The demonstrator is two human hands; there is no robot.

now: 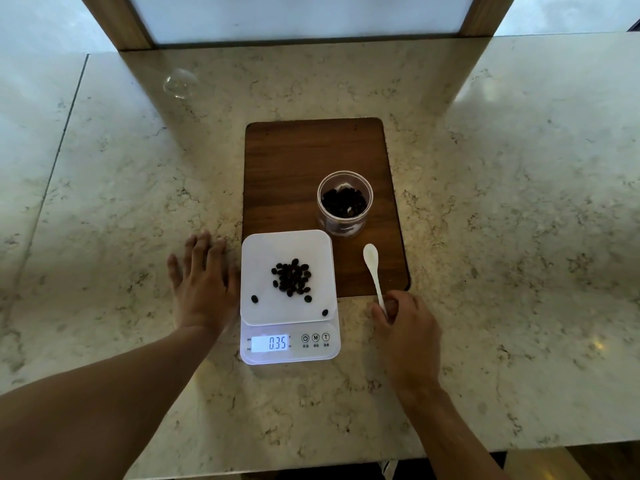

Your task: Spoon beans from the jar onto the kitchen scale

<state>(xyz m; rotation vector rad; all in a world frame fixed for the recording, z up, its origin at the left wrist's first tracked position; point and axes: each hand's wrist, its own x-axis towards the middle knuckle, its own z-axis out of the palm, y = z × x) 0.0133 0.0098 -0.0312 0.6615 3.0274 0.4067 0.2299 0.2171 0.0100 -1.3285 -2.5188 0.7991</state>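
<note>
A white kitchen scale [258, 254] stands at the front of a wooden board, its display reading 0.35. A small heap of dark beans [291, 277] lies on its platform, with three strays near the front edge. Behind it to the right, an open clear jar [344, 202] holds more dark beans. My right hand [407, 329] grips the handle end of a white spoon [373, 268], whose empty bowl points toward the jar. Left of the scale, my left hand [202, 282] lies flat on the counter, fingers spread, its edge close to the scale.
The dark wooden board [311, 157] rests on a marble counter [502, 202]. A clear lid or glass piece [179, 83] sits at the far left. A wood-framed panel [138, 26] rises at the back. The counter's near edge runs along the bottom.
</note>
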